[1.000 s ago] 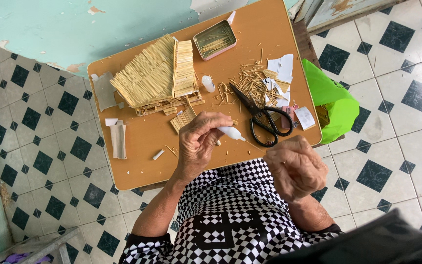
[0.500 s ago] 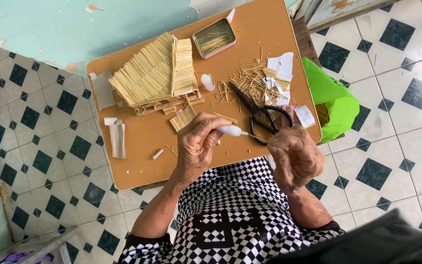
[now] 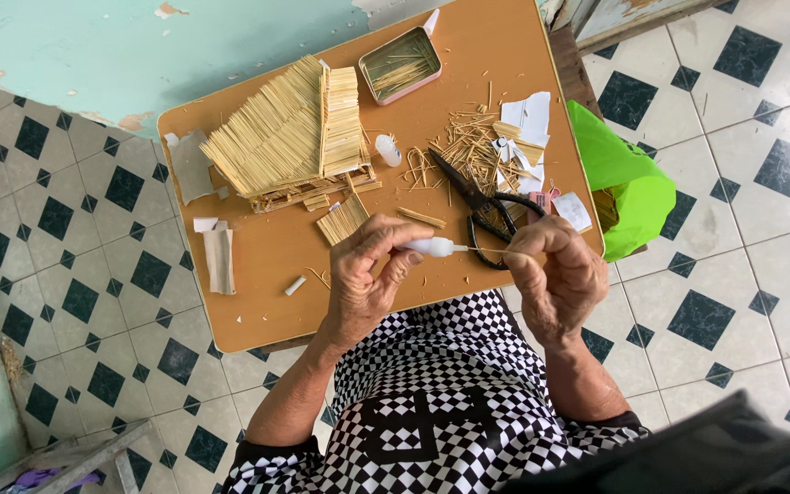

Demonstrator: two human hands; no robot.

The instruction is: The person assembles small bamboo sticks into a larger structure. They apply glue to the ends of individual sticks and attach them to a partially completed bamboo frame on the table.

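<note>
1. Glue tube (image 3: 430, 245), small and white, is gripped in the fingers of the left hand (image 3: 369, 274), nozzle pointed rightward toward the other hand.
2. A thin pale stick (image 3: 488, 250) is pinched between the closed fingertips of the right hand (image 3: 555, 274); its free end meets the nozzle tip, above the near edge of the table (image 3: 258, 311).
3. Step judged in hand: glue is being put on the stick's end. How much glue is on it cannot be told.
4. A stick-built model house (image 3: 290, 137) stands on the table beyond the hands, well apart from them, with loose sticks (image 3: 468, 146) and black scissors (image 3: 482, 206) just beyond the right hand.
5. A shallow tin (image 3: 401, 64) holding more sticks lies at the far edge; a strip of joined sticks (image 3: 345, 220) lies near the left hand.
6. Next move, as judged: the glued stick would need carrying to the model and seating squarely, with a light, steady pinch so the wet end is not smeared.
</note>
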